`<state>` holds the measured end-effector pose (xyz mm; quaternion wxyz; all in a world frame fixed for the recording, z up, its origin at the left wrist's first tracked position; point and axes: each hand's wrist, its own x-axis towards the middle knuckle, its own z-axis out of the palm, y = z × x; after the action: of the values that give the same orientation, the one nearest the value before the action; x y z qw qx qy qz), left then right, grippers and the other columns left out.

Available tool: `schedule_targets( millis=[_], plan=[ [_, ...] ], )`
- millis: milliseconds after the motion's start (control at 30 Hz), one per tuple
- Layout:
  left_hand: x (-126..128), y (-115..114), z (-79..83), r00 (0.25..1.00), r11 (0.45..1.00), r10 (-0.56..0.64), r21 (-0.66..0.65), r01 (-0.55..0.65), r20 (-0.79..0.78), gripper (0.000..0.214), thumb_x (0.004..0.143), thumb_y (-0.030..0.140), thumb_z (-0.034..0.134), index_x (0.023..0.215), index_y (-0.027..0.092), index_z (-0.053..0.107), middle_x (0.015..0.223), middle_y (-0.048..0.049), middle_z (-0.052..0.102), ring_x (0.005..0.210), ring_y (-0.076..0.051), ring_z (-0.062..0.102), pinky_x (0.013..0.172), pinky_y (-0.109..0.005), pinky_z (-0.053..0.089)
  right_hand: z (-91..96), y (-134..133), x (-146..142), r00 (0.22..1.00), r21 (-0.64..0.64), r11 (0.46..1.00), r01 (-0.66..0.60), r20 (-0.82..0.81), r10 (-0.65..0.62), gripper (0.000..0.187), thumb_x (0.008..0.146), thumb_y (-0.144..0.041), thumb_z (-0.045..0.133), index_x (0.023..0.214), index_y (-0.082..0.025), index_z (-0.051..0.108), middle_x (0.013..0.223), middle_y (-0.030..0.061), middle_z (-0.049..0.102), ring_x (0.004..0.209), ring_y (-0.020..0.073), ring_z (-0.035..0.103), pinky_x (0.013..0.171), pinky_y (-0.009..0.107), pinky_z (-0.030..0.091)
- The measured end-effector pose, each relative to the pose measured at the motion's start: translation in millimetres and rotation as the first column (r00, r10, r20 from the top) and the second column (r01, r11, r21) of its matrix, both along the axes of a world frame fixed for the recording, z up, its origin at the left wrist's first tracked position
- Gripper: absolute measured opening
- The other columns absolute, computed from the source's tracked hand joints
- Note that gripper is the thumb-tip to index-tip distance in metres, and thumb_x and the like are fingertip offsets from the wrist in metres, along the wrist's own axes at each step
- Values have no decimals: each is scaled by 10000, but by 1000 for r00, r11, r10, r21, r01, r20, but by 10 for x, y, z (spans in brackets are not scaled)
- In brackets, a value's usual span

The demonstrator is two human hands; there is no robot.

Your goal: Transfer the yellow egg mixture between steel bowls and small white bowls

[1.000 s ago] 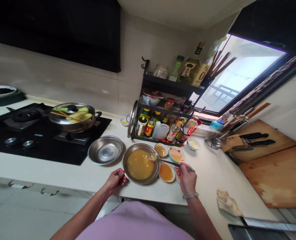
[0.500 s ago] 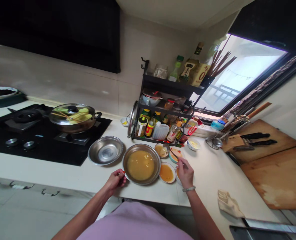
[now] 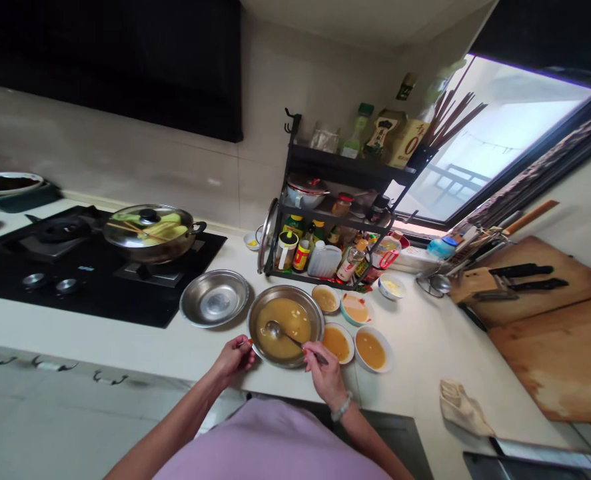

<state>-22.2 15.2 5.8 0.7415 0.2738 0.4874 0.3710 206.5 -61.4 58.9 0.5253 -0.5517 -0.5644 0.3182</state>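
A steel bowl [image 3: 255, 320] of yellow-brown liquid stands on the white counter in front of me. My left hand [image 3: 232, 358] rests closed against its near left rim. My right hand [image 3: 324, 373] is closed on the handle of a metal spoon [image 3: 280, 332], whose scoop dips into the liquid at the left of the bowl. To the right of the bowl stand several small bowls of the same liquid: one [image 3: 337, 343] touching it, one [image 3: 372, 349] further right, and two behind, a tan one [image 3: 326, 299] and a blue-rimmed one [image 3: 356, 309].
An empty steel bowl [image 3: 214, 307] sits left of the full one. A lidded pan [image 3: 148, 231] is on the black hob [image 3: 75, 280]. A black rack [image 3: 335, 220] of bottles stands behind. Wooden boards [image 3: 550, 333], knives and a cloth [image 3: 459, 407] lie to the right.
My right hand has brought the spoon back from the far small bowls to the big steel bowl and lowered its scoop into the liquid. The left hand has stayed at the rim.
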Motion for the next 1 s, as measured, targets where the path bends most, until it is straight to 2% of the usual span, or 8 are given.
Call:
schedule_targets(
  millis=[100, 233, 367, 667, 867, 1000],
  plan=[
    [1, 2, -9, 1000, 1000, 8, -8, -8, -4, 405, 576, 368, 803, 672, 199, 447, 500, 38, 576, 435, -89, 512, 433, -195, 363, -21, 13, -48, 997, -74, 996, 47, -59, -51, 298, 850, -458, 571, 882, -190, 696, 717, 44, 666, 504, 136, 595, 462, 243, 510],
    [-1, 1, 1, 1000, 1000, 7, -7, -7, -10, 404, 570, 369, 805, 671, 197, 455, 503, 35, 575, 438, -91, 515, 433, -197, 368, -34, 90, 28, 954, -172, 968, 184, -206, -218, 386, 785, -549, 622, 865, -171, 644, 516, -16, 597, 402, 134, 545, 416, 244, 476],
    [-3, -1, 19, 1000, 1000, 1, -7, -1, -22, 400, 566, 373, 806, 673, 197, 463, 505, 35, 576, 436, -91, 515, 433, -200, 372, -33, 133, 155, 912, -212, 947, 240, -285, -295, 407, 747, -555, 663, 861, -167, 622, 533, 11, 632, 418, 150, 560, 412, 254, 467],
    [-10, 1, 3, 1000, 1000, -14, 0, 14, -17, 429, 560, 399, 804, 674, 205, 439, 502, 38, 584, 438, -92, 512, 432, -199, 371, 15, 133, 389, 877, -198, 921, 337, -290, -383, 382, 748, -520, 679, 875, -166, 608, 555, 12, 641, 419, 155, 549, 410, 263, 447],
    [-12, 3, -4, 1000, 1000, -20, -7, 19, -23, 418, 571, 388, 801, 682, 206, 442, 505, 40, 584, 441, -94, 517, 441, -201, 379, 47, 101, 494, 914, -83, 938, 338, -209, -348, 384, 764, -536, 666, 884, -173, 636, 559, -7, 604, 429, 147, 534, 428, 273, 463],
    [-13, 3, -10, 999, 1000, -19, -6, 19, -28, 414, 576, 395, 797, 678, 206, 443, 506, 39, 582, 443, -97, 522, 444, -204, 385, 124, 97, 494, 949, 9, 953, 302, -92, -300, 333, 805, -498, 625, 907, -187, 685, 708, 37, 659, 498, 147, 559, 494, 286, 498]
  ],
)
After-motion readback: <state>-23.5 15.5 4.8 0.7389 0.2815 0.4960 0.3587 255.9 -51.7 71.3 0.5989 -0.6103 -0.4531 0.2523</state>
